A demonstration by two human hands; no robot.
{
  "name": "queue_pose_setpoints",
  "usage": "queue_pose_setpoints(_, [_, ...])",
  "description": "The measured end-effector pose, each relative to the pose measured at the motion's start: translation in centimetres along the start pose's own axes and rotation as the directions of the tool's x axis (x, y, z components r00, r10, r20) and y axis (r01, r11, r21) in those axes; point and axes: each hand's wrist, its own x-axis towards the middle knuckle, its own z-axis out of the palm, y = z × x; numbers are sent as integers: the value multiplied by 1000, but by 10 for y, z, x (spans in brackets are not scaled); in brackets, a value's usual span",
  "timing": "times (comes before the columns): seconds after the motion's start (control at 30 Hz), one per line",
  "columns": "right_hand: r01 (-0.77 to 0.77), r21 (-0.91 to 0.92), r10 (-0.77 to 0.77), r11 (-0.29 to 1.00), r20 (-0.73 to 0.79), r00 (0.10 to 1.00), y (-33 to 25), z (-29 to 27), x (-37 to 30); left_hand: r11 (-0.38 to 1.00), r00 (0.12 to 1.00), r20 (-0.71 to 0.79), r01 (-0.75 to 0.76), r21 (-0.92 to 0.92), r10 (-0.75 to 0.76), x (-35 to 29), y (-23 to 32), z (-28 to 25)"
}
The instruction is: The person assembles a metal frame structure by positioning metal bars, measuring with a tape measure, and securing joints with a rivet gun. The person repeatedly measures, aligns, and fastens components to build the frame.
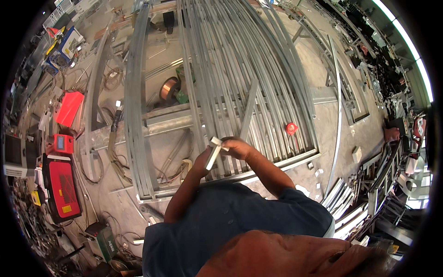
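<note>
While left grip (202,161) and right grip (236,148) clasp it, the pale branched piece (213,157) lies between them.

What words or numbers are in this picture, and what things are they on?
Red machine: yellow label, too small to read.
Small red box: screen, too small to read.
Green box: pale lettering, too blurred to read.
Pale piece in left hand and right hand: no writing shows.
</note>
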Motion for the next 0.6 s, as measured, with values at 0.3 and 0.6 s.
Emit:
queue_pose_setpoints(0.3, [-37,82,36,996,10,999,43,36,20,792,804,-290,326,-516,-519,-62,0,-84])
queue_pose_setpoints(0.6, [34,151,-6,988,-182,983,84,-4,-11,764,792,-268,343,-547,-548,-71,-22,-79])
